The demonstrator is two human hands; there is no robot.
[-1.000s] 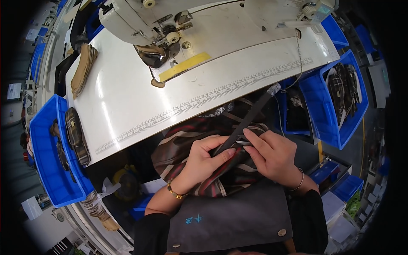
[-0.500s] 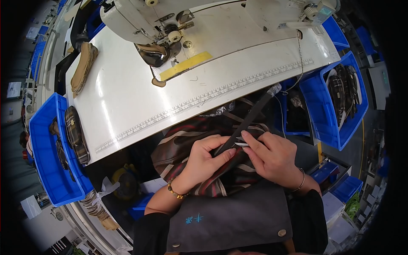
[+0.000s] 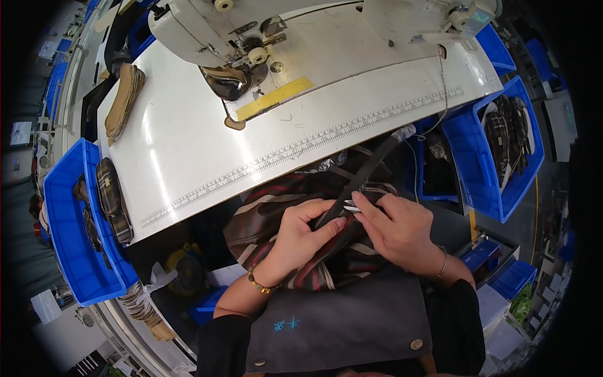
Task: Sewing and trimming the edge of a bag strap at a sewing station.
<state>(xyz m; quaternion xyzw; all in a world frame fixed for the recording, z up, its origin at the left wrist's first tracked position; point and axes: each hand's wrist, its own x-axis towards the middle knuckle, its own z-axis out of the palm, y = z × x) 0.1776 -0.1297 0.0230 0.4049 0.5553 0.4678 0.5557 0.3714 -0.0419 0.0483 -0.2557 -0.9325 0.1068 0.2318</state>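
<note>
In the head view my left hand grips a long black strap between thumb and fingers, over a bundle of dark fabric with red, brown and cream stripes. My right hand holds small metal snips, their blades lying against the strap just right of my left fingertips. The strap runs diagonally up toward a wrapped pale end by the table's front edge. A dark grey apron covers my lap below the fabric.
Above my hands are a white sewing table with a printed ruler strip and a sewing machine. A stack of tan pieces and plaid pieces lie at its left. Blue bins flank it, the right one holding dark pieces.
My right hand and the snips have shifted slightly up and to the left along the strap. My left hand stays nearly in place on the strap.
</note>
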